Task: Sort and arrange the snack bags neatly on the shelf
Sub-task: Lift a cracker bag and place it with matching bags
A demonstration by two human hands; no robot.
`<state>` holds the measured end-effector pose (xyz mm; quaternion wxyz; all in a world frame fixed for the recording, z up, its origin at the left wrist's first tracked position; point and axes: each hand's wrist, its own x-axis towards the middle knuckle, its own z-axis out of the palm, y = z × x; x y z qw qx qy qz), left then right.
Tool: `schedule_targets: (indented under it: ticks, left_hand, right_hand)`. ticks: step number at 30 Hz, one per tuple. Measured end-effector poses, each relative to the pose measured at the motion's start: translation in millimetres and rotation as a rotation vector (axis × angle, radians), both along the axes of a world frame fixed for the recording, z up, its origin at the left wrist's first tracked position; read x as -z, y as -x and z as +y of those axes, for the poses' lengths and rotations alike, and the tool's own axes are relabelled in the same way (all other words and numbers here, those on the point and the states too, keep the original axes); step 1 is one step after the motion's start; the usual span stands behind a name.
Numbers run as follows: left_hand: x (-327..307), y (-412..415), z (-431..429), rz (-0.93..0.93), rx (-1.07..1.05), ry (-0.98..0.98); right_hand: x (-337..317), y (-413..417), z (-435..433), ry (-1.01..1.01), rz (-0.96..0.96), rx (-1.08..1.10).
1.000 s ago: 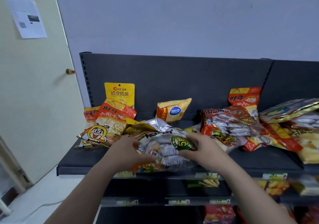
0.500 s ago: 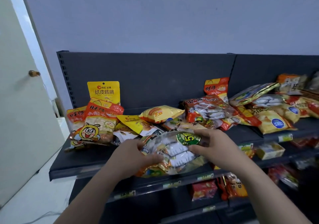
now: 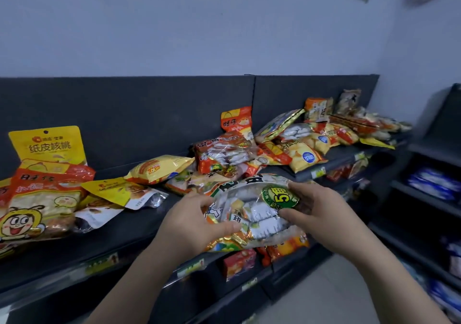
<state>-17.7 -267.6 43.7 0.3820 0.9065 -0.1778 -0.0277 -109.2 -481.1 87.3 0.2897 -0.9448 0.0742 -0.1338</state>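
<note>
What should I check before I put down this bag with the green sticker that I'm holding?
1. Left hand grips the bag: ok.
2. Right hand grips it too: ok.
3. Bare shelf left of the hands to set it on: ok.
4. Other bags already tidy: not ok, the red bag lies in a heap.
5. Same kind as the red bag: cannot tell.
</note>
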Motion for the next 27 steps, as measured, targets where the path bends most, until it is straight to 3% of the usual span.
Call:
schedule_targets:
  ticks: [12, 27]
  left_hand:
    - [0.1, -27.9, -200.2, -0.078, 0.241, 0.000]
    - [-19.6, -82.8, -482.4, -0.185, 0.371, -0.039]
  right_hand:
    - [22.2, 13.9, -171.8, -0.049, -0.059, 0.323]
    - [9.3, -10.1, -425.5, -0.053, -0.133, 0.475]
